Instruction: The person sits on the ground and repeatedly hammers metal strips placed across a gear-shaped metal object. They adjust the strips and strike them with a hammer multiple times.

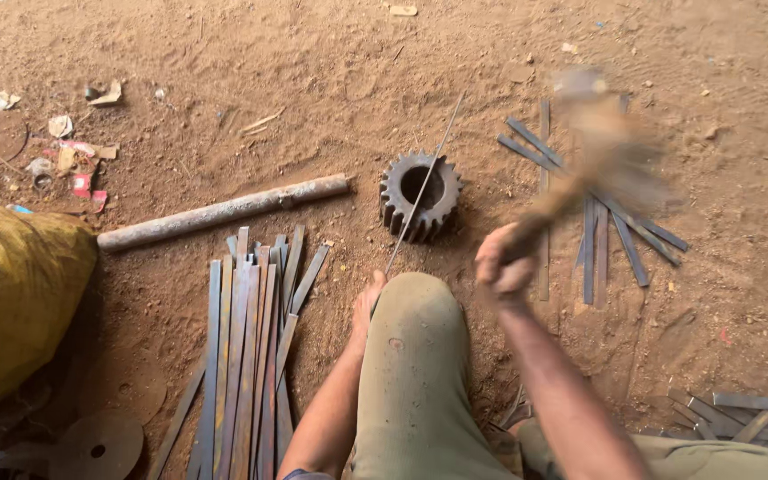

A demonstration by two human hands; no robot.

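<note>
The person wears dusty olive-khaki trousers [412,373], the cloth smooth and tight over the knee, with a small round mark or hole partway down the leg and faint smudges of dirt around it. A second patch of the same cloth shows at the lower right edge. Both forearms are bare, with no sleeves, watch or bands. The left hand [366,307] and right hand [501,265] are gloveless.

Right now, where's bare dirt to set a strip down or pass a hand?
Free: the dirt beyond the gear and pipe, top centre; also the far right edge past the scattered strips. Crowded: the strip pile left of the knee, scrap top left, strips bottom right. The right hand swings a hammer there.
</note>
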